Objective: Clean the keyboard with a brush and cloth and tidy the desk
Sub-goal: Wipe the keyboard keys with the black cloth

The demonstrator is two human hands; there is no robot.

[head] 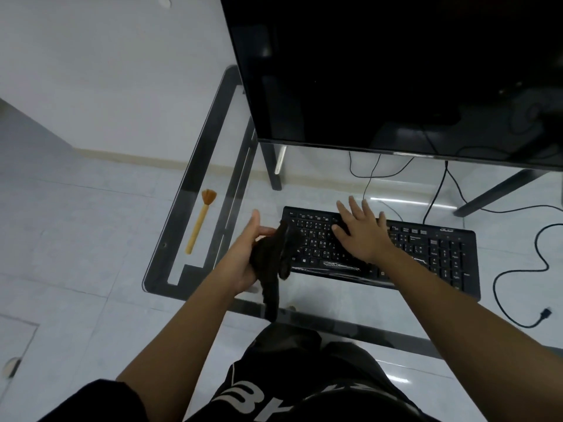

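**A:** How far along is the cleaning?

**B:** I think it's the wiping part. The left hand (240, 257) grips the one dark cloth (271, 254) at the keyboard's eight o'clock corner. The right hand (362, 236) lies flat on the one keyboard (432, 254), fingers straight and spread.

**A:** And the brush?

**B:** One brush (198, 222) lies alone on the glass desk (195, 166), at nine o'clock. One monitor (396, 71) stands at twelve. Tidying looks left to do.

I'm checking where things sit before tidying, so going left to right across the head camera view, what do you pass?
Brush → left hand gripping the cloth → right hand on the keyboard → loose cable plug.
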